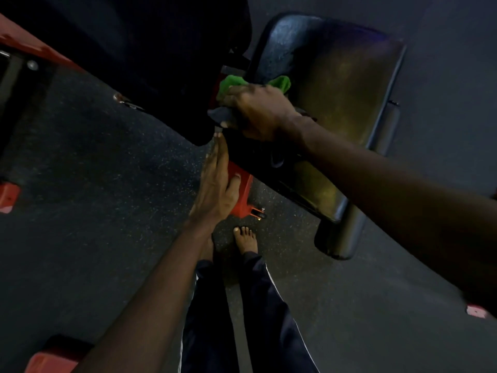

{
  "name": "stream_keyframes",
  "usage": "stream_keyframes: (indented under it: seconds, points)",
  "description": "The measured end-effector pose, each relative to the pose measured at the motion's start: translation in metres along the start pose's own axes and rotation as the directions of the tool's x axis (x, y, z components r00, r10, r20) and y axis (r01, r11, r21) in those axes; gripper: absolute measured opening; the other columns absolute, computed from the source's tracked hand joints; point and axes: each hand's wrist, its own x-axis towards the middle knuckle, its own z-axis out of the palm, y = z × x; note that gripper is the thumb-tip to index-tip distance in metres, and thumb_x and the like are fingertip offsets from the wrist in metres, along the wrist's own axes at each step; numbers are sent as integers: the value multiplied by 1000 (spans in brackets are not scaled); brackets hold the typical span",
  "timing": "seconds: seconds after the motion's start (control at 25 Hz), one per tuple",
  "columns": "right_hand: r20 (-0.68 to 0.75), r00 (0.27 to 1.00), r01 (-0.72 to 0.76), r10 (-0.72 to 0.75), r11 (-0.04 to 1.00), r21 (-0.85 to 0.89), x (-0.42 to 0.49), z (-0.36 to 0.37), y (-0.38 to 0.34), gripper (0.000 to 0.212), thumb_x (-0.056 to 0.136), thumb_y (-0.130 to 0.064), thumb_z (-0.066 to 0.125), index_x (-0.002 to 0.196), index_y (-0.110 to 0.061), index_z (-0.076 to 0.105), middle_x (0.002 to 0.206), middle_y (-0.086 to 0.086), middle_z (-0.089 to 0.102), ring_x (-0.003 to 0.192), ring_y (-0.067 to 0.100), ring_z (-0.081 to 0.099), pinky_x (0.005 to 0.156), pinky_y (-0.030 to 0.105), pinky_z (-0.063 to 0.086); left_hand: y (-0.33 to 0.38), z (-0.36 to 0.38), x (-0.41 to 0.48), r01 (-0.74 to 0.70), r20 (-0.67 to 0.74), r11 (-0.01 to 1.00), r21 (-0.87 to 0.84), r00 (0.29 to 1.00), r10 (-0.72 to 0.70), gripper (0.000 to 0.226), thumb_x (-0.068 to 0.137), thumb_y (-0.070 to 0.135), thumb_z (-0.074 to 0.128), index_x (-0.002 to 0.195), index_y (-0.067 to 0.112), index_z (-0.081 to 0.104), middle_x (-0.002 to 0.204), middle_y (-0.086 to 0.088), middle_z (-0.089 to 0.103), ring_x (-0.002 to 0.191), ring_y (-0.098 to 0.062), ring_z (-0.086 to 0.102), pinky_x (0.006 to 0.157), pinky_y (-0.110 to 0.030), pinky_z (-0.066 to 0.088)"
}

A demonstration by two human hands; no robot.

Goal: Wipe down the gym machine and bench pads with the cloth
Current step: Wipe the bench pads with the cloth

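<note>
Closest to my view, the forearms reach down over bare feet. I see the right hand [255,111] grasping the green cloth [228,86], bunched against the black bench pad [341,84] at its edge. The left hand [216,184] rests released, fingers straight, against the red frame [243,196].

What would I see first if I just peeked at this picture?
The bright green cloth, bunched in the right hand at the edge of the shiny black pad, upper middle. Below it, the left hand lies flat against the red frame, with bare toes on the dark floor beneath.
</note>
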Motion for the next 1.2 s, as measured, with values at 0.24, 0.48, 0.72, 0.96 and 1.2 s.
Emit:
stream_keyframes:
  seconds: [0.24, 0.48, 0.72, 0.96, 1.2]
  points:
    - [-241, 967, -39, 78, 986, 163, -66, 25, -18, 49, 97, -47, 47, 138, -23, 60, 145, 1, 56, 136, 21, 50, 110, 37, 43, -6, -7, -1, -46, -14, 999, -9, 999, 46, 83, 85, 21, 45, 159, 6, 10, 167, -13, 12, 154, -22, 10, 124, -51, 14]
    - [-365, 902, -163, 231, 964, 209, -140, 65, -43, 48, 94, -31, 66, 140, -18, 58, 148, 3, 54, 142, 23, 45, 110, 46, 45, -16, -7, 1, -136, -39, 989, 66, 990, 138, 75, 104, 47, 38, 160, 10, 5, 168, -7, 7, 154, -15, 7, 125, -44, 12]
    - [-346, 901, -215, 263, 961, 172, -133, 68, -58, 52, 99, -43, 46, 144, -19, 54, 152, 3, 49, 145, 24, 39, 111, 47, 43, -22, -6, 2, -198, -57, 976, 86, 978, 203, 73, 104, 47, 34, 159, 8, 7, 166, -12, 12, 154, -21, 13, 124, -48, 20]
    - [-372, 872, -278, 317, 948, 157, -212, 103, -51, 55, 96, -36, 46, 149, -21, 46, 157, 2, 42, 149, 21, 30, 114, 44, 35, -18, -3, 1, -181, -76, 973, 145, 978, 193, 71, 107, 42, 38, 159, 8, 3, 167, -12, 7, 154, -20, 10, 126, -46, 13]
    - [-434, 843, -252, 317, 947, 202, -181, 92, -69, 68, 106, -53, 13, 140, -16, 59, 148, 5, 53, 142, 26, 44, 111, 45, 40, -18, 3, 1, -227, -114, 959, 169, 962, 247, 65, 109, 34, 38, 160, 8, 7, 167, -11, 6, 155, -18, 6, 126, -45, 12]
